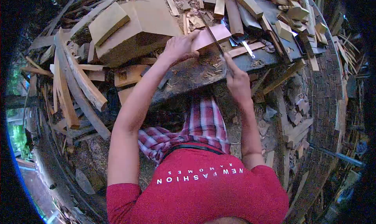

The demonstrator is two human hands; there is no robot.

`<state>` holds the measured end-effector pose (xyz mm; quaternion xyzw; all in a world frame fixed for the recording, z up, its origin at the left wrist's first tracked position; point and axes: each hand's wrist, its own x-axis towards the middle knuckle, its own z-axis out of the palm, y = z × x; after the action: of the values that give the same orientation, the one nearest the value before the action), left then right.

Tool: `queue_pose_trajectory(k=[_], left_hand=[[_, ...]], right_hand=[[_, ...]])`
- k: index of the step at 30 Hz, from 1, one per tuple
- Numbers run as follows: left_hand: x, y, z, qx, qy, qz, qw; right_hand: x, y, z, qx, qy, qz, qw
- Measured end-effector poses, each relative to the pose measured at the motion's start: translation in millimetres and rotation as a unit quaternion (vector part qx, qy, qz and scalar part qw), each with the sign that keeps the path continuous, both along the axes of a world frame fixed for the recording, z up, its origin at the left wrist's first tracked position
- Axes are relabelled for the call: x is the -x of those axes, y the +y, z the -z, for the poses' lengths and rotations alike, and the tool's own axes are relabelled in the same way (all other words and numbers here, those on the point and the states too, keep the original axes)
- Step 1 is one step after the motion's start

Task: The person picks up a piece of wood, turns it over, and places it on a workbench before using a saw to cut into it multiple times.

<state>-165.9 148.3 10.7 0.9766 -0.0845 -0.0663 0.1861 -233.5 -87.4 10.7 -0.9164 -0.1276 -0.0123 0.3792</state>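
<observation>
My left hand (179, 48) grips the left end of a pale, pinkish wood block (203, 40), its thumb and fingers pressed around the near and far edges. Across the top of that block lies a long, thin, dark-bladed tool (212, 33), slanting away toward the far side of the bench. My right hand (238, 81) is closed around the tool's near end, just right of the block; the palm hides the handle. Sawdust and chips are scattered below the block on the dark workbench (188, 84).
Left of my hands sits a large angled wood block (154, 20) with a smaller block (109, 23) on top. Long wood strips (80, 73) lean at the left edge. A bright narrow strip (248, 50) and several offcuts (283, 30) lie to the right.
</observation>
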Motion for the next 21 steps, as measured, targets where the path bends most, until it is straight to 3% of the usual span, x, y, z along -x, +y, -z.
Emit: queue_pose_trajectory(k=[5, 12, 17, 18, 21], left_hand=[[3.2, -1.0, -5.9, 0.000, -0.014, -0.011, 1.000], [4.5, -0.5, -5.0, 0.003, -0.021, -0.003, 1.000], [2.8, -3.2, -4.3, -0.015, -0.014, -0.014, 1.000], [2.9, -3.3, -4.4, -0.017, -0.017, -0.016, 1.000], [2.6, -2.7, -4.8, -0.001, -0.003, -0.017, 1.000]], right_hand=[[-38.2, 22.0, -5.5, 0.023, -0.008, -0.016, 1.000], [14.8, -13.1, 6.4, -0.013, 0.021, 0.006, 1.000], [-24.3, 6.4, 10.7, -0.027, -0.042, -0.026, 0.998], [-31.2, 15.3, -1.3, -0.003, 0.018, -0.010, 1.000], [-33.8, 11.9, 4.5, -0.028, 0.012, -0.018, 0.999]])
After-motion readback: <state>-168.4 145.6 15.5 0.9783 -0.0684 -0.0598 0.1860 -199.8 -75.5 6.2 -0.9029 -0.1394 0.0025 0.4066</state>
